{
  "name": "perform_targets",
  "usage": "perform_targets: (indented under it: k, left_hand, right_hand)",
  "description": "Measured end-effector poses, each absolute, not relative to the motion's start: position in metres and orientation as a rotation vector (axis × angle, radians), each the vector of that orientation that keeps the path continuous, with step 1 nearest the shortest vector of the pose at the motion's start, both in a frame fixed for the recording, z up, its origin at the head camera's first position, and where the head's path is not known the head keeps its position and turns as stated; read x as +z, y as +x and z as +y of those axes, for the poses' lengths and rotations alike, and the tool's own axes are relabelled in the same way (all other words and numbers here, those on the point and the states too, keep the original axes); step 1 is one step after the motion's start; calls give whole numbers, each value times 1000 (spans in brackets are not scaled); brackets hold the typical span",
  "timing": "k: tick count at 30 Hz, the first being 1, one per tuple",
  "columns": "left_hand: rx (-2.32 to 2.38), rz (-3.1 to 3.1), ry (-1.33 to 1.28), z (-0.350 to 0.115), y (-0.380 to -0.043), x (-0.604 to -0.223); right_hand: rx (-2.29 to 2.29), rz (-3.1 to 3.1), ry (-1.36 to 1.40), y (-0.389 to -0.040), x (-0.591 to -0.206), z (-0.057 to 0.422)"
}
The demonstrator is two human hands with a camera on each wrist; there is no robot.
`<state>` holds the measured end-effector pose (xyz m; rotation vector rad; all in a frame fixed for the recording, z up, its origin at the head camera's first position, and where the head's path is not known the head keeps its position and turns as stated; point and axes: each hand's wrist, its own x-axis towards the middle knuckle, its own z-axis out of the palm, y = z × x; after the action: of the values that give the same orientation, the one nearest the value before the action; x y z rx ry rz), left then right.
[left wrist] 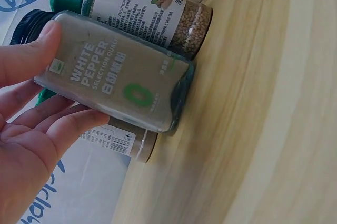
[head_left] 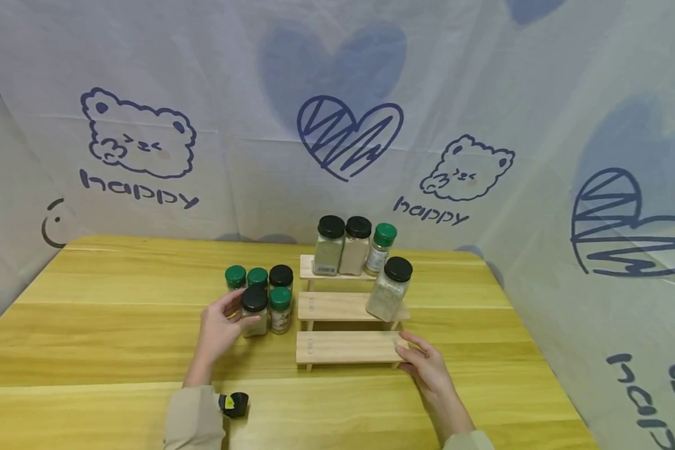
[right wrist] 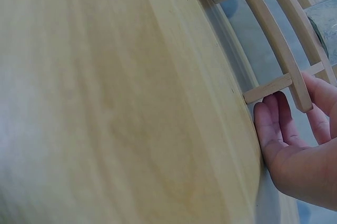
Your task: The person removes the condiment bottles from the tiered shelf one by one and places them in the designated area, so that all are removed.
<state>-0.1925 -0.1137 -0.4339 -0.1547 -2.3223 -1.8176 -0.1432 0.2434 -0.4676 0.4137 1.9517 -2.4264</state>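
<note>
My left hand grips a square jar of white pepper with a black lid, thumb on one side and fingers on the other. It stands in a cluster beside a green-capped jar of small tan grains. Right of the cluster is a three-step wooden rack. At the right end of its lowest step, my right hand holds the board's edge, with fingers low by the leg. A large black-lidded jar rests on the middle step's right end.
On the top step stand two black-lidded jars and a green-capped one. Behind the pepper are two more green caps and a black lid. A printed cloth hangs behind the wooden table.
</note>
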Motion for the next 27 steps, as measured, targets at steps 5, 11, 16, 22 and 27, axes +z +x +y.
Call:
perform_targets:
  k: [5,11,16,22,27]
  left_hand:
    - [-1835,-2333,-139,-114,-194,-435]
    - [-1843,-2339,-124,-114,-195,-437]
    - [-1872,-2322,-110,-112,-196,-436]
    - [-1906,-2333,-102,-113,-196,-437]
    - [-1925,-2334,-111,-115,-196,-439]
  right_hand:
    - [-2415,1974,420,-144,-469,244]
    - [-2425,1956,465,-145,-469,242]
    - [-2410,1970,469,-145,-468,242]
    - [-2415,1945,451,-144,-467,242]
    - [-2417,1939,456,-144,-467,242]
